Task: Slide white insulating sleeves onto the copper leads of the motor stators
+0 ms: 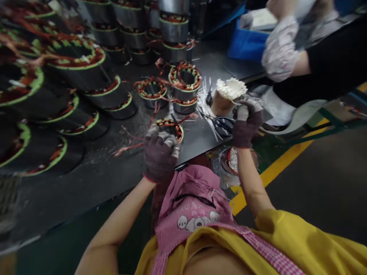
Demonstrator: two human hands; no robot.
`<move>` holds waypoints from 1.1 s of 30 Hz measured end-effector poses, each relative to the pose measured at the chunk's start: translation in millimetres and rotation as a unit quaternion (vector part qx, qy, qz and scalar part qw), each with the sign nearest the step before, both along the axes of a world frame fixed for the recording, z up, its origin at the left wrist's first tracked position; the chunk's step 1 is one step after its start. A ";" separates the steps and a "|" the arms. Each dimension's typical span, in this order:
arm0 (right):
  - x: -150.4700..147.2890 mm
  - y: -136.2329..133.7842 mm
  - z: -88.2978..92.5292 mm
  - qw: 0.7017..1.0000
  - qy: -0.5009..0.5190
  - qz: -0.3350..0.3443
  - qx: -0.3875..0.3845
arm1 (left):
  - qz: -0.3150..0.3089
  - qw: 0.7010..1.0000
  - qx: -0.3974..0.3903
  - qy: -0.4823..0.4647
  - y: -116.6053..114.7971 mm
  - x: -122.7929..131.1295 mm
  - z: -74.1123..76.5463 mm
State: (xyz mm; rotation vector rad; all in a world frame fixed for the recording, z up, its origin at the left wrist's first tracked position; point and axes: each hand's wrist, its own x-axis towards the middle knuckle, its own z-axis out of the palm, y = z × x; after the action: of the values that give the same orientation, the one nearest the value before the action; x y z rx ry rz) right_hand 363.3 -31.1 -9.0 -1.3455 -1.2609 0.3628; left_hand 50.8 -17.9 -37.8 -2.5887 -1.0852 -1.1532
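My left hand, in a dark glove with wrapped fingertips, curls over the near rim of a motor stator. The stator stands on the dark bench, with copper windings inside and reddish leads spreading from it. My right hand, gloved likewise, is closed at the right edge of a bundle of thin white strips. That bundle stands upright in a brown holder. Whatever the right fingers pinch is too small to make out. Black-handled scissors and loose white strips lie between my hands.
Two more small stators and a stacked pair stand behind. Large stators fill the left; tall stacks rise at the back. A co-worker's sleeved arm reaches over a blue bin. Below the bench edge sits a container.
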 end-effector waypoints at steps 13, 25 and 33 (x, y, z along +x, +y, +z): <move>-77.0 -115.4 -3.4 0.917 0.025 0.397 -0.035 | 0.038 0.993 -0.106 0.021 -14.5 -17.1 -5.8; -83.2 -123.3 -23.7 0.889 0.155 0.407 -0.141 | 0.051 0.995 -0.082 0.017 -22.8 -12.6 -8.9; -117.1 -59.9 -13.8 0.964 0.096 0.232 -0.089 | 0.089 0.980 -0.156 -0.085 -28.8 1.8 -7.2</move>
State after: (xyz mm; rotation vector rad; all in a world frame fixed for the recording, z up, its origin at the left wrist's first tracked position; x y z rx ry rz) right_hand 246.2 -91.0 -22.8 -1.1190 -1.3969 0.9309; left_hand 52.6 -46.7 -45.0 -2.5753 -1.6190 -1.2682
